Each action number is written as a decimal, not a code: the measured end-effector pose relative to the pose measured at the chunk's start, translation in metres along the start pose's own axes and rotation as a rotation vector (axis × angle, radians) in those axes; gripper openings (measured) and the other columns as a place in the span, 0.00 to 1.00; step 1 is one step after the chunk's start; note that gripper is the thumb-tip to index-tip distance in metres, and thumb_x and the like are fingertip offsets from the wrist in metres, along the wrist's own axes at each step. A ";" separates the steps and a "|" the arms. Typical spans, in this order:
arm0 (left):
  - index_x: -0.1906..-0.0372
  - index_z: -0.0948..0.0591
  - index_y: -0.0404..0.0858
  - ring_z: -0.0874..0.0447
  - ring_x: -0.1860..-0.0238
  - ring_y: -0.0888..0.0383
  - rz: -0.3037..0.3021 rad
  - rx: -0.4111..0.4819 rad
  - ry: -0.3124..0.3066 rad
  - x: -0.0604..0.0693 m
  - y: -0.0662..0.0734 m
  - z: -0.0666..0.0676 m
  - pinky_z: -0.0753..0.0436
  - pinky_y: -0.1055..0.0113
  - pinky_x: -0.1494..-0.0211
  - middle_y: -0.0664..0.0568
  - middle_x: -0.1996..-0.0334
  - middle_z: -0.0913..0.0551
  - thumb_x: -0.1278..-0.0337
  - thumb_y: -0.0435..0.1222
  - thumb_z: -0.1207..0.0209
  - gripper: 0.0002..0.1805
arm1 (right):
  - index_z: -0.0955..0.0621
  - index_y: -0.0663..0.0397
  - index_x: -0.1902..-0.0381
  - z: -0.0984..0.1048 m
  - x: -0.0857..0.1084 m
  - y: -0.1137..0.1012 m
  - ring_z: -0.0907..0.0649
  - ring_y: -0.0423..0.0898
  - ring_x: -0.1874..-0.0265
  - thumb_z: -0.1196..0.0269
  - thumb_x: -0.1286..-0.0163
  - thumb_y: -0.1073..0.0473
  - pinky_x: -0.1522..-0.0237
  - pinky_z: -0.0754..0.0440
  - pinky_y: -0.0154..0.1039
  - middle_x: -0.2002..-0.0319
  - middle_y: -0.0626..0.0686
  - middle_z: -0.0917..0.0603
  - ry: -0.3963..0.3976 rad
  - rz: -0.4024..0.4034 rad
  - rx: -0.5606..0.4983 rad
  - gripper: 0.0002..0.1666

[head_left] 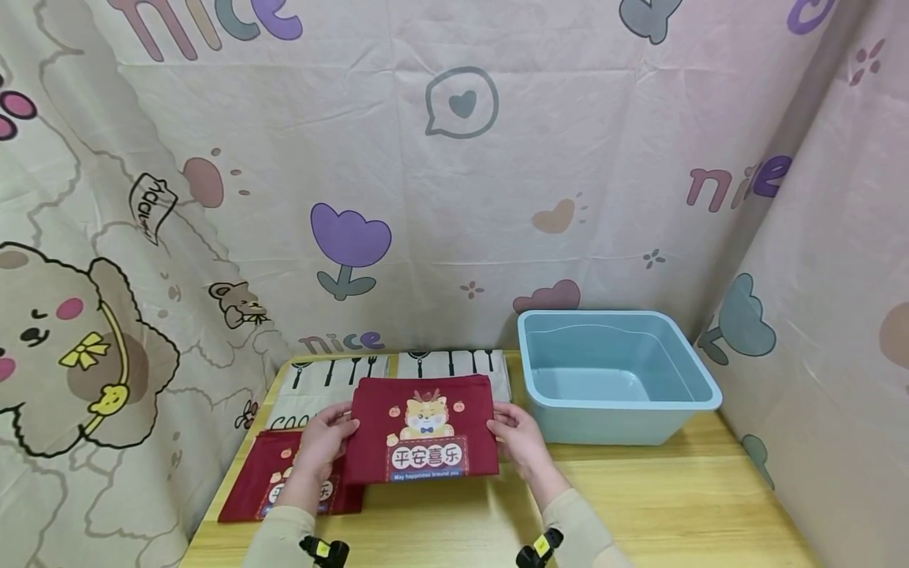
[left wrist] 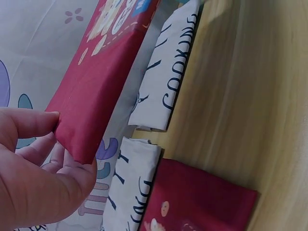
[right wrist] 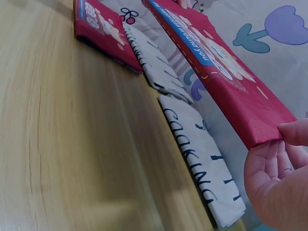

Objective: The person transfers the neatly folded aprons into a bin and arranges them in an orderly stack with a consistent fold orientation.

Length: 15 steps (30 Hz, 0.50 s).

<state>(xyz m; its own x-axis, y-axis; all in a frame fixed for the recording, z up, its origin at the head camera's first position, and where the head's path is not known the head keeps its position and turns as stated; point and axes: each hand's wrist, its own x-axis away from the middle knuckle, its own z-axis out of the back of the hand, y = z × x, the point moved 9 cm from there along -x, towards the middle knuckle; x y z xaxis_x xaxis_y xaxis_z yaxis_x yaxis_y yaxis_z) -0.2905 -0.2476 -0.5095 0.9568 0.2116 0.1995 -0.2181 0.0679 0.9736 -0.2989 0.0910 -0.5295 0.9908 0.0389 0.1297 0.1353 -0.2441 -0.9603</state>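
A dark-red folded fabric piece printed with a yellow cartoon animal (head_left: 426, 422) is held up above the pale yellow wood-grain table (head_left: 639, 497), pinched at its left edge by the left hand (head_left: 325, 443) and at its right edge by the right hand (head_left: 523, 448), each thumb on top with fingers beneath. With only the two side edges gripped, the middle has no support, so uneven tension could make it sag or let the folded layers slide apart; if one pinch slackens, that end would likely drop. The matching dark-red folded fabric piece (head_left: 245, 489) lies at the left, partly behind the left forearm, and a low sweep could drag it askew or rumple the two white folded cloths with black cutlery prints (head_left: 310, 388) (head_left: 458, 364) behind. The light-blue rectangular plastic bin (head_left: 604, 426) stands near the right hand; a careless rightward swing could knock knuckles or cloth against its wall.
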 end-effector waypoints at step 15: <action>0.32 0.31 0.27 0.20 0.67 0.66 -0.036 -0.009 -0.012 0.002 0.022 0.010 0.20 0.71 0.67 0.54 0.60 0.17 0.34 0.25 0.45 0.26 | 0.31 0.75 0.37 -0.012 -0.002 -0.019 0.20 0.43 0.64 0.42 0.32 0.73 0.64 0.15 0.40 0.61 0.54 0.22 -0.006 0.010 -0.022 0.25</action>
<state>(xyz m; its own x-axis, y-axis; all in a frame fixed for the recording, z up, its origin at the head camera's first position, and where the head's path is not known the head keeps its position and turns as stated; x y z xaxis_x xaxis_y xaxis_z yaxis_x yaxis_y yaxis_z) -0.2915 -0.2555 -0.4862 0.9662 0.1976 0.1653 -0.1847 0.0838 0.9792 -0.3034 0.0835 -0.5084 0.9921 0.0421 0.1183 0.1253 -0.2658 -0.9559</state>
